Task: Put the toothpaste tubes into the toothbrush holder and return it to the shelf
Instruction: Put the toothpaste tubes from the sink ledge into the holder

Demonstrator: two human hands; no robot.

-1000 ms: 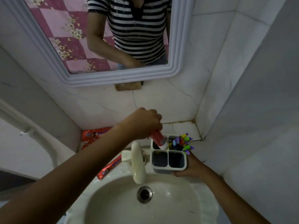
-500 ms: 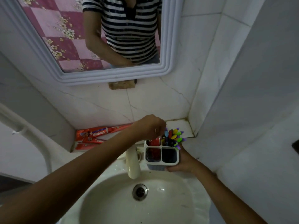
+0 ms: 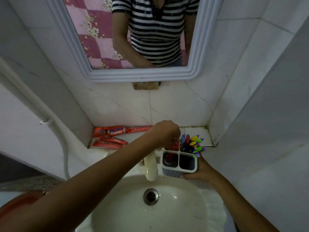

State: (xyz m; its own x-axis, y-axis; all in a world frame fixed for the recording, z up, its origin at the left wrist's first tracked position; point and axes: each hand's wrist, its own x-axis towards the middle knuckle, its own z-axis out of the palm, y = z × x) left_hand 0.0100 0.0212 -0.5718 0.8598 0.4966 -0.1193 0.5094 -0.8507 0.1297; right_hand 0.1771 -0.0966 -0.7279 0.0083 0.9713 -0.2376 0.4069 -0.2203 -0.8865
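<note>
While the four-compartment toothbrush holder (image 3: 178,162) is gripped at its right wall by the right hand (image 3: 199,171) over the sink (image 3: 209,206), a red toothpaste tube (image 3: 175,145) is pinched upright by the left hand (image 3: 164,133) in the back-left compartment. The remaining toothpaste tubes (image 3: 110,137) are seen lying lengthwise on the shelf (image 3: 197,131), left of the holder and nearer the left hand.

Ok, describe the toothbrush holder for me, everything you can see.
The toothbrush holder is a pale plastic box with four square compartments, held over the sink rim by the right hand. Colourful toothbrushes fill the far right cell; the left hand lowers a red tube into the far left. Near right looks empty.
</note>
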